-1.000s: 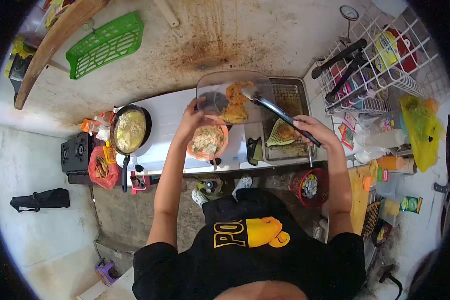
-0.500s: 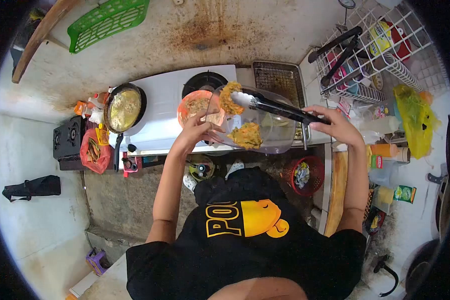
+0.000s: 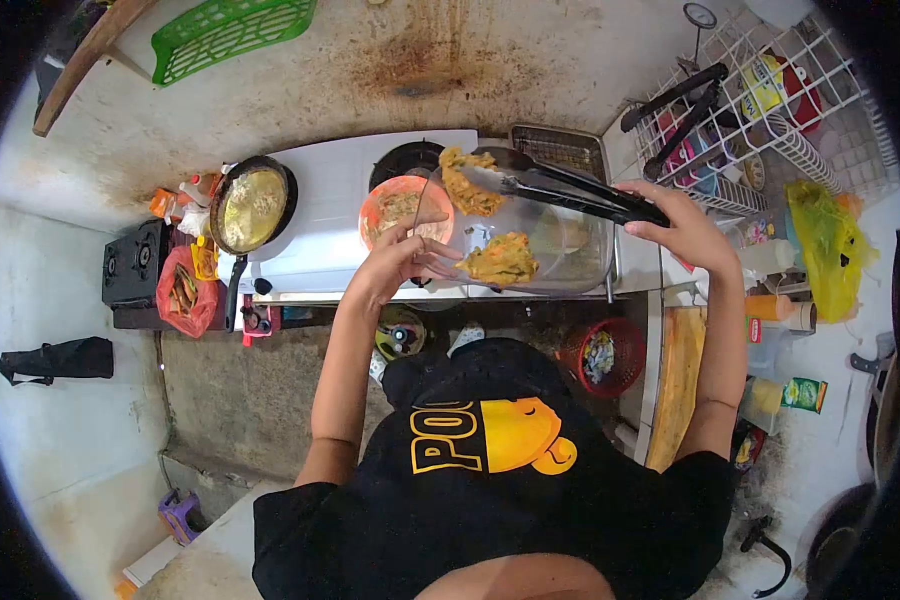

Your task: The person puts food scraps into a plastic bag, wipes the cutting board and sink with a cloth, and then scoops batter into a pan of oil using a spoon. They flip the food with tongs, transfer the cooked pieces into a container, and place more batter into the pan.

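Note:
My left hand (image 3: 402, 264) is closed on the left edge of a clear plastic container (image 3: 570, 245), held up in front of me above the counter. One golden-brown vegetable fritter (image 3: 500, 260) lies in the lower left part of the container. A second fritter (image 3: 467, 182) is at its upper left, with the tips of the black-handled tongs (image 3: 585, 197) right at it. My right hand (image 3: 682, 228) grips the tongs by the handle end, fingers above and thumb below. Just behind my left hand, an orange bowl (image 3: 370, 222) of pale batter is partly covered by my fingers.
A frying pan (image 3: 289, 210) with bubbling oil sits at left on the white stove top (image 3: 320, 180). A black burner (image 3: 395, 160) lies behind the bowl, and a wire-lined tray (image 3: 560, 148) stands at back right. A red basket (image 3: 635, 360) is on the floor.
The tongs have turned and both of their arms now show apart, their tips still at the upper fritter. The lower fritter has shifted slightly right and up in view.

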Demonstrator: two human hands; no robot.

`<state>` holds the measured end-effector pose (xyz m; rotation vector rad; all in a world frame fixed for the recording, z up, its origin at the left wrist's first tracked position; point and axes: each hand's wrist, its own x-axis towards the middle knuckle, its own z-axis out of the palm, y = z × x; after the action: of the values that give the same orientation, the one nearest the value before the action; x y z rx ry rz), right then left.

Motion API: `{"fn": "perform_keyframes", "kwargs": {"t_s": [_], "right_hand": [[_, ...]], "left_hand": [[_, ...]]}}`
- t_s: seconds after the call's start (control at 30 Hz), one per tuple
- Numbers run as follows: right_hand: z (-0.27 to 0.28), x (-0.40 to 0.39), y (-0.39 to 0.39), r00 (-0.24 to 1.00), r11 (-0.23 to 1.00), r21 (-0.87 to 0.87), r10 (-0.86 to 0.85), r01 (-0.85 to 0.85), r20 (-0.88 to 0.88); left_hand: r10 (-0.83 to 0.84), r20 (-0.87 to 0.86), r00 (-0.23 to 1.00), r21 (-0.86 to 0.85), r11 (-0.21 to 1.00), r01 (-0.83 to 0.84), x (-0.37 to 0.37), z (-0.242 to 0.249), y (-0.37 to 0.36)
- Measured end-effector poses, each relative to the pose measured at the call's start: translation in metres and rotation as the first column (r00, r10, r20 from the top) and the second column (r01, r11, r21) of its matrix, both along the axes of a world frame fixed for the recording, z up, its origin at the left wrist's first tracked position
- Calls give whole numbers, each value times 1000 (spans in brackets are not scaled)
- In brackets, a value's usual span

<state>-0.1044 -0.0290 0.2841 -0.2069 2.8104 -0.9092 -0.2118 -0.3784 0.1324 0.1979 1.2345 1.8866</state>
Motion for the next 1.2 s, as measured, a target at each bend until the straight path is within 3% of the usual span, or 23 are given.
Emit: {"fn": "perform_keyframes", "kwargs": {"t_s": [0.13, 0.2, 0.23, 0.33, 0.5, 0.6, 0.63, 0.8, 0.87, 1.2], "right_hand": [[5, 6, 19, 995, 999, -25, -27, 25, -99], [14, 12, 31, 984, 980, -112, -152, 162, 93], [19, 15, 37, 984, 980, -113, -154, 164, 94], [30, 20, 52, 824, 907, -283, -112, 313, 555], [44, 14, 47, 711, 979, -45, -111, 197, 694], [36, 8, 45, 625, 988, -53, -50, 146, 779], [25, 7, 46, 588, 976, -131, 4, 175, 809], [-1, 13, 41, 559, 908, -266, 43, 324, 828], [-4, 21, 44, 616, 890, -304, 34, 339, 787], [23, 29, 39, 797, 915, -242, -126, 323, 590]], "left_hand": [[22, -2, 1000, 8, 1000, -22, -3, 5, 2], [45, -18, 999, -3, 999, -45, -3, 8, 3], [69, -34, 997, -15, 997, -69, -2, 9, 3], [101, -119, 988, -139, 983, -117, -2, 6, 3], [112, -119, 987, -123, 984, -127, 2, -6, 7], [117, -136, 984, -166, 976, -139, 8, -8, 13], [127, -131, 983, -192, 970, -150, 9, -8, 15], [114, -94, 989, -133, 983, -126, 12, -10, 14], [117, -87, 989, -132, 983, -128, 12, -11, 9], [85, -74, 994, -121, 988, -94, 13, -17, 10]]}}
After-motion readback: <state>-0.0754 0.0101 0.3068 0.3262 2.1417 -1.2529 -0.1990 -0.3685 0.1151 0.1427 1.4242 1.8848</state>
